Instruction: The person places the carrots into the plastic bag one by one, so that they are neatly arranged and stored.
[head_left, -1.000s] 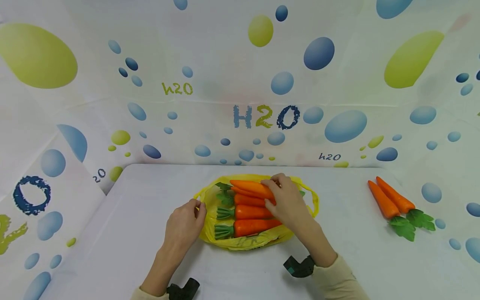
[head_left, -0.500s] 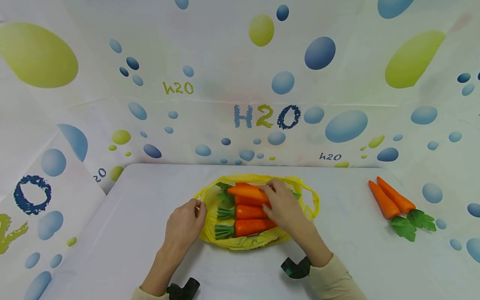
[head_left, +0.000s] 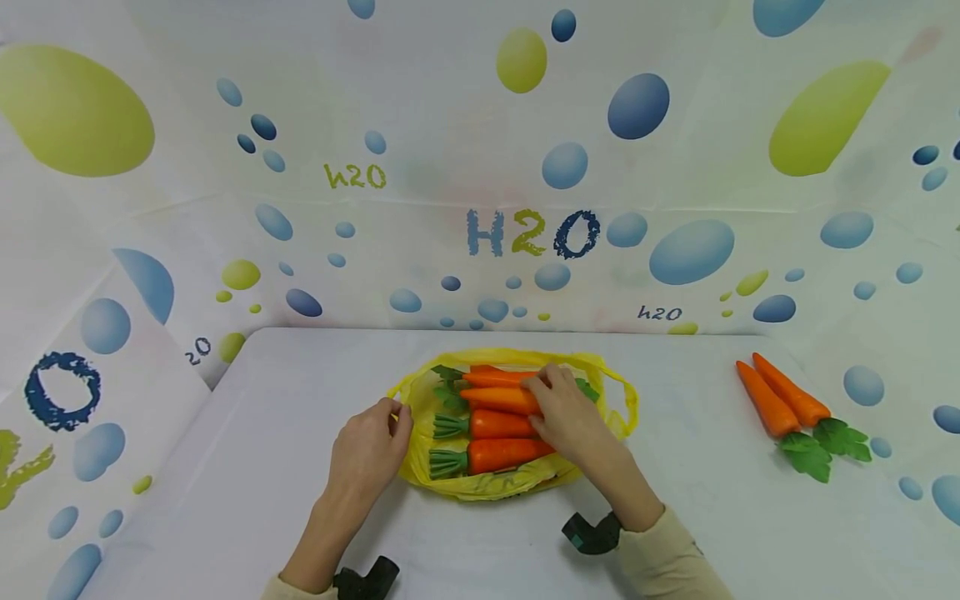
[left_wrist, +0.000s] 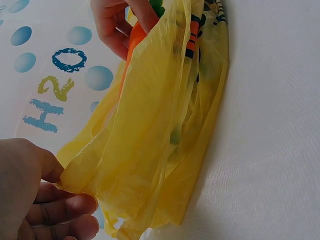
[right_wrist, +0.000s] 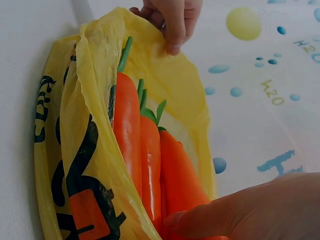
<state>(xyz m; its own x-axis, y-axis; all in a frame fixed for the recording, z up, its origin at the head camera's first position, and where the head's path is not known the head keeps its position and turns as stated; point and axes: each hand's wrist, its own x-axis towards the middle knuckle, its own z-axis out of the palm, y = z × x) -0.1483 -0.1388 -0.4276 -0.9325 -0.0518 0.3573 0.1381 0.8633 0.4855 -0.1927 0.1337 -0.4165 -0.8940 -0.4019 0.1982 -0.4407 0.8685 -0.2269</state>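
Observation:
A yellow plastic bag (head_left: pixel 491 488) lies open on the white table with several orange carrots inside. My left hand (head_left: pixel 369 446) pinches the bag's left rim between thumb and fingers and holds it out. My right hand (head_left: pixel 576 414) reaches into the bag from the right and holds a carrot (head_left: pixel 498 400) near its right end, with its tip pointing left. Two carrots with green stalks, including the front carrot (head_left: pixel 502 456), lie side by side below it. In the right wrist view my thumb (right_wrist: pixel 192 222) presses against the carrot's side. Lower parts of the carrots are hidden by the bag.
To the right of the bag, two more leafy carrots (head_left: pixel 780 404) lie together on the white table (head_left: pixel 675 467). A bag handle loop (head_left: pixel 630 404) sticks out at the right. Behind stands a white backdrop (head_left: pixel 435 192) with blue and green spots.
My right hand has brought the carrot toward me and set it down beside the others, uncovering another carrot behind it. The left hand has stayed on the bag's rim.

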